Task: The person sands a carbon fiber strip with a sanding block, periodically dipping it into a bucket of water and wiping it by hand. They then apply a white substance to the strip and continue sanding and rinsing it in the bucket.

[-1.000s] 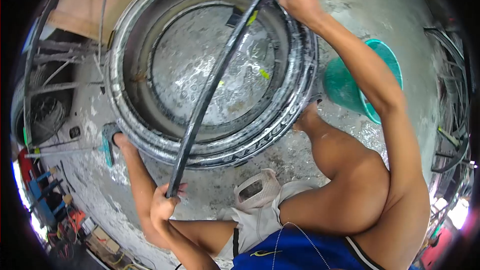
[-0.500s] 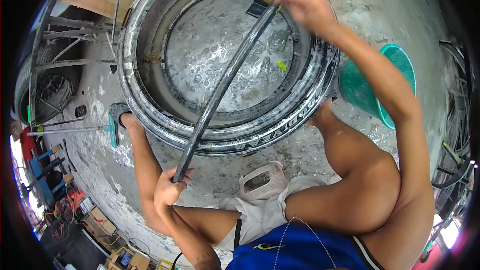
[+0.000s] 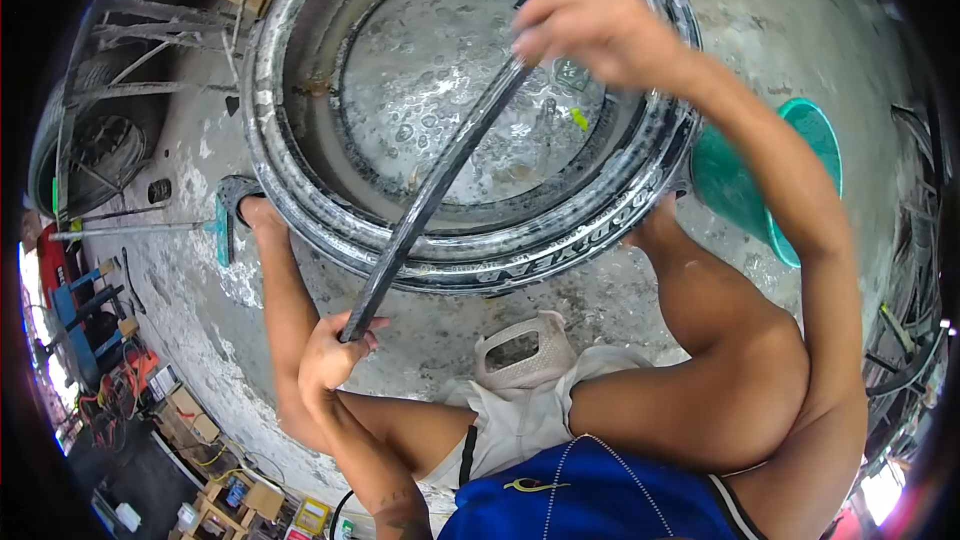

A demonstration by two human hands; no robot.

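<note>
A long, wet black rubber tube (image 3: 432, 202) that looks like an inner tube runs slantwise over a tire (image 3: 480, 278) lying flat on the floor. The near end of the tube is in the closed fingers of my left hand (image 3: 332, 355), in front of the tire's near edge. My right hand (image 3: 605, 35), partly blurred, curls around the tube above the tire's far right side. Beyond it the tube continues toward the top edge of view. Inside the tire is wet, bubbly liquid (image 3: 420, 120) with a yellow-green scrap (image 3: 579, 120).
To the right of the tire stands a green bucket (image 3: 745, 180). At left are a metal frame (image 3: 165, 90), another tire (image 3: 100, 150) and a teal-headed long-handled tool (image 3: 222, 230). A pale perforated plastic piece (image 3: 540, 365) sits between my legs. Boxes and tools lie at lower left.
My right hand has come a little nearer to me along the tube. The left hand still grips the near end. The whole view has shifted slightly.
</note>
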